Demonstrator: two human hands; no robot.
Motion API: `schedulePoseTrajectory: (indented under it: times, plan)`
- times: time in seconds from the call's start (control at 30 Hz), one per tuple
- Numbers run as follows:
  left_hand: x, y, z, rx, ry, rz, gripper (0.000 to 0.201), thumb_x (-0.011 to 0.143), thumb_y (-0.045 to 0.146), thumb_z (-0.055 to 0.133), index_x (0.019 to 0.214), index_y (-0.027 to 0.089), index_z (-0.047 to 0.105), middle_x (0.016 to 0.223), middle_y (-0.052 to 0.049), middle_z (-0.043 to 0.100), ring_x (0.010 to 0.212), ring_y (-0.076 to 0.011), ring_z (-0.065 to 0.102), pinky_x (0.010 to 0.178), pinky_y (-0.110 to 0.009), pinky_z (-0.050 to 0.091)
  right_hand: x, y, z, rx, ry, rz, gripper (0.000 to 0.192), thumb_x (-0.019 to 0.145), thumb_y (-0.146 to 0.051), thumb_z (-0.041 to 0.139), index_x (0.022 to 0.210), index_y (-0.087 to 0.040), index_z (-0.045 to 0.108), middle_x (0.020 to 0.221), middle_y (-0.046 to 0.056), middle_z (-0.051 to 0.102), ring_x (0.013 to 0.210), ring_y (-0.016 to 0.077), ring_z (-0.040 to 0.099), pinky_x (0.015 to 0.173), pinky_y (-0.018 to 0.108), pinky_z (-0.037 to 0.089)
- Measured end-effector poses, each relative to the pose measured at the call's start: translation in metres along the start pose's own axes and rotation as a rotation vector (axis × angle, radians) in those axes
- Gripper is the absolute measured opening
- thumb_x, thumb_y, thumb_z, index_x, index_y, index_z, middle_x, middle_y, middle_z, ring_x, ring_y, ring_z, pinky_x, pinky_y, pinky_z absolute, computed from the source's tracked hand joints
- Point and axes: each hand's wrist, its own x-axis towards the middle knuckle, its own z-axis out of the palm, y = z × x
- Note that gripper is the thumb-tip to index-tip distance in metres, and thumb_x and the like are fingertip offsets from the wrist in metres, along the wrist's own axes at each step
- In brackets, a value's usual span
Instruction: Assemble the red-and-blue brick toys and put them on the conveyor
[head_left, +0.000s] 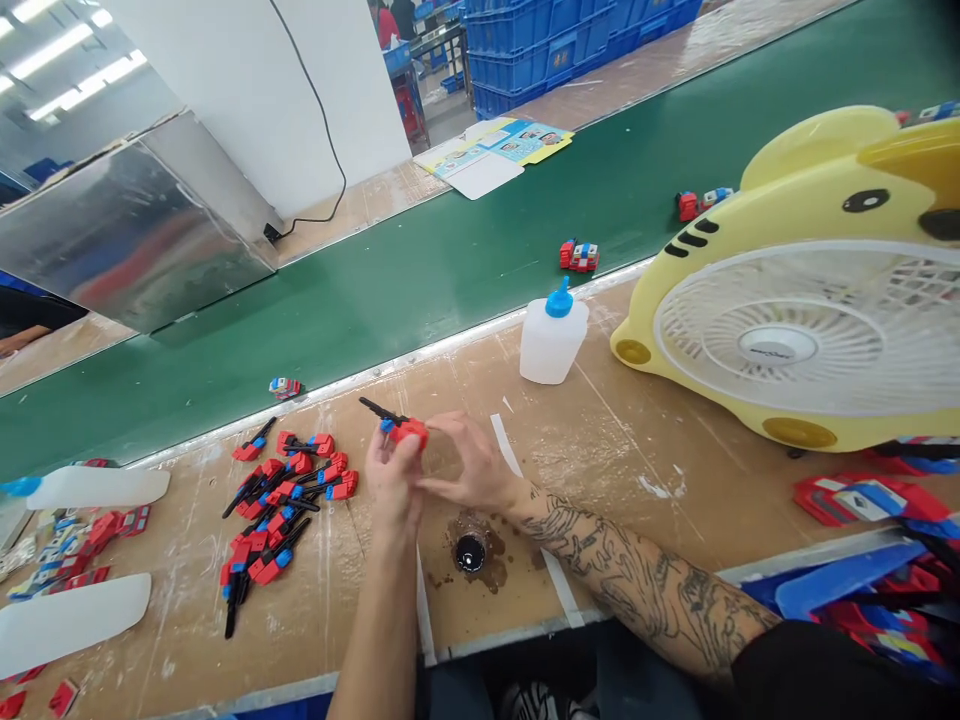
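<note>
My left hand (394, 478) grips a small red, blue and black toy part (397, 427) above the worn wooden bench (600, 440). My right hand (469, 465) meets it from the right, with fingertips pinching the red end of the same part. A pile of several matching red, blue and black parts (281, 500) lies just left of my hands. Directly below my hands, a small dark pot (471, 552) sits in a stained ring on the bench.
A white squeeze bottle with a blue cap (551, 340) stands behind my hands. A yellow desk fan (810, 290) fills the right. Small finished toys (578, 256) lie on the green conveyor belt (375, 290). Toy pieces and white plastic shapes (71, 615) lie at left; blue trays (847, 575) at right.
</note>
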Motion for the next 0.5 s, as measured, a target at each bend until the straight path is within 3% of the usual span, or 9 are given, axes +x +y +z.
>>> schedulePoseTrajectory:
  times: [0.13,0.27,0.4,0.5]
  plan:
    - [0.001,0.031,-0.019,-0.209,-0.01,-0.118,0.049,0.061,0.043,0.085,0.101,0.018,0.07,0.098,-0.006,0.071,0.098,-0.0209,0.064,0.101,-0.041,0.047,0.001,0.013,-0.012,0.062,0.084,0.224,0.054,0.082,-0.046,0.074,0.124,-0.021,0.05,0.111,0.01,0.06,0.1,0.0261,0.059,0.089,0.043,0.051]
    - [-0.027,0.048,-0.02,-0.355,-0.077,-0.211,0.072,0.063,0.058,0.078,0.122,0.019,0.064,0.109,-0.009,0.066,0.106,-0.0213,0.061,0.102,-0.034,0.048,0.004,0.02,-0.016,0.053,0.102,0.25,0.034,0.088,-0.043,0.067,0.111,-0.021,0.056,0.099,0.007,0.06,0.091,0.0234,0.058,0.084,0.039,0.049]
    - [-0.049,0.051,-0.017,-0.388,-0.157,-0.247,0.091,0.062,0.063,0.077,0.14,0.027,0.05,0.111,-0.007,0.061,0.099,-0.0169,0.059,0.09,-0.025,0.054,0.004,0.02,-0.014,0.059,0.044,0.276,0.024,0.09,-0.041,0.064,0.103,-0.02,0.058,0.092,0.006,0.061,0.087,0.0222,0.058,0.08,0.037,0.048]
    - [-0.056,0.052,-0.018,-0.398,-0.208,-0.27,0.097,0.061,0.067,0.077,0.145,0.031,0.043,0.112,-0.007,0.058,0.095,-0.0166,0.058,0.086,-0.024,0.056,0.004,0.019,-0.014,0.068,0.022,0.321,0.021,0.091,-0.04,0.063,0.099,-0.02,0.059,0.088,0.005,0.061,0.083,0.021,0.058,0.077,0.035,0.047]
